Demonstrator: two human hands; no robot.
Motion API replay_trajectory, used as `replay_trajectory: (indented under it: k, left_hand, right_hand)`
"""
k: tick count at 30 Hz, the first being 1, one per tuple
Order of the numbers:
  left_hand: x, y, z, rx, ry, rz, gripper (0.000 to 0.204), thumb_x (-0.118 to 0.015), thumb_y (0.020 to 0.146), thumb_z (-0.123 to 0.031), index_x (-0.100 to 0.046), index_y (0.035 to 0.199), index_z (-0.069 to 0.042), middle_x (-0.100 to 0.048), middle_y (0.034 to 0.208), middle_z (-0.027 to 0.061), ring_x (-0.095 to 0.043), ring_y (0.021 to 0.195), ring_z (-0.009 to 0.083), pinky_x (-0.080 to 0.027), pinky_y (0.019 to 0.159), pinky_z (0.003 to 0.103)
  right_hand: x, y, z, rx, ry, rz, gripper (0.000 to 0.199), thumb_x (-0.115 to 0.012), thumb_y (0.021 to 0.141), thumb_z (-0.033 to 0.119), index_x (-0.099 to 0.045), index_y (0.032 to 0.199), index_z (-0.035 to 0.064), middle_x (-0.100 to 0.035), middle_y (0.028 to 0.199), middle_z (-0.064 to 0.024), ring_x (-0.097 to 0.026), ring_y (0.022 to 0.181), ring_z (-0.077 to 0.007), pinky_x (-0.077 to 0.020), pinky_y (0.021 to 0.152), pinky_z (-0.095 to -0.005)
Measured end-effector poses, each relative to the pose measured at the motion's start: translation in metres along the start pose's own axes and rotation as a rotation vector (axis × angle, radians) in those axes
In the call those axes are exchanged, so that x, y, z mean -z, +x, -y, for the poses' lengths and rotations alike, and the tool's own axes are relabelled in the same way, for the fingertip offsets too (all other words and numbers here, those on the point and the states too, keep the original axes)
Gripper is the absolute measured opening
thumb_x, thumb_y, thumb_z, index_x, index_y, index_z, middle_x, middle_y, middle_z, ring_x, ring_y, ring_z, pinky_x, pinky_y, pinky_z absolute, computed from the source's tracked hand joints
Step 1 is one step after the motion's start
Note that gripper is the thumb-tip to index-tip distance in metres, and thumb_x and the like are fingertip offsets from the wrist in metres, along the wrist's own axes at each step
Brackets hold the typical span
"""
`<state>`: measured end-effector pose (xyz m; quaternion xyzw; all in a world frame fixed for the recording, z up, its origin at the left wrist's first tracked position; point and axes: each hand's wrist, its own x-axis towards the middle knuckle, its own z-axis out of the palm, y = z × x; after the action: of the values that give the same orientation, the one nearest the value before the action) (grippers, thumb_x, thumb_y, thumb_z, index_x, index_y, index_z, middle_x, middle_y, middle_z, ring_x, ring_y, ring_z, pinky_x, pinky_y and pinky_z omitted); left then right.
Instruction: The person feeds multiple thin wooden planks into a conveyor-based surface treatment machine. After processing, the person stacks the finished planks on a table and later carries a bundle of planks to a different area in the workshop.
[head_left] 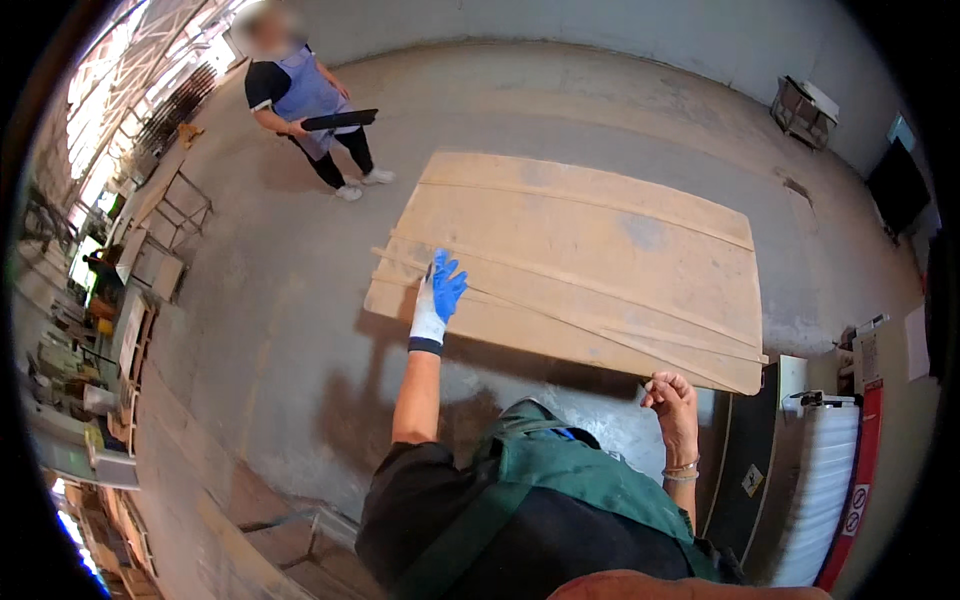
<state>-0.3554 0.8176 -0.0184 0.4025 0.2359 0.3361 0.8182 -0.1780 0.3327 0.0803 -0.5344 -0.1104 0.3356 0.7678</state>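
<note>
In front of me stands a large tan table [590, 225] with a dusty, board-like top. Several long thin strips lie across it, and one narrow strip [545, 310] runs slantwise toward the near right corner. My left hand [440, 293], in a blue and white glove, is over the near left part of the top, fingers spread, close to the strips' left ends. Whether it presses on them I cannot tell. Bare and wearing bracelets at the wrist, my right hand [672, 402] is at the near edge by the right corner. Its fingers are pinched together; anything between them is too small to make out.
Beyond the table's far left corner a person [300, 95] in a blue apron holds a long black piece [340, 120]. A dark panel [745, 465] and a white ribbed object [822, 490] stand close on my right. Benches [170, 215] line the left side.
</note>
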Motion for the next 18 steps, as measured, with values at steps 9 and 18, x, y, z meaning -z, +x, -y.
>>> replay_trajectory:
  k: [9,18]
  left_hand:
    - [0.002,0.133,-0.027,-0.013,-0.084,-0.133,0.098,-0.056,0.082,-0.074,-0.016,0.154,-0.022,-0.025,0.157,0.0145,-0.041,0.132,0.0441,-0.041,0.101,0.052]
    - [-0.024,0.299,-0.070,0.008,-0.188,-0.206,0.098,-0.054,0.079,-0.078,-0.008,0.155,-0.039,-0.009,0.163,0.0124,-0.019,0.143,0.0467,-0.024,0.113,0.054]
  right_hand:
    - [0.008,0.067,-0.016,-0.049,0.154,-0.173,0.010,-0.060,0.091,0.007,-0.064,0.098,0.0020,-0.067,0.085,-0.0104,-0.062,0.063,-0.0162,-0.0553,0.063,-0.0331]
    - [-0.025,0.123,-0.015,-0.073,0.126,-0.219,0.009,-0.061,0.091,0.009,-0.065,0.097,0.0034,-0.067,0.084,-0.0103,-0.062,0.064,-0.0168,-0.0551,0.065,-0.0344]
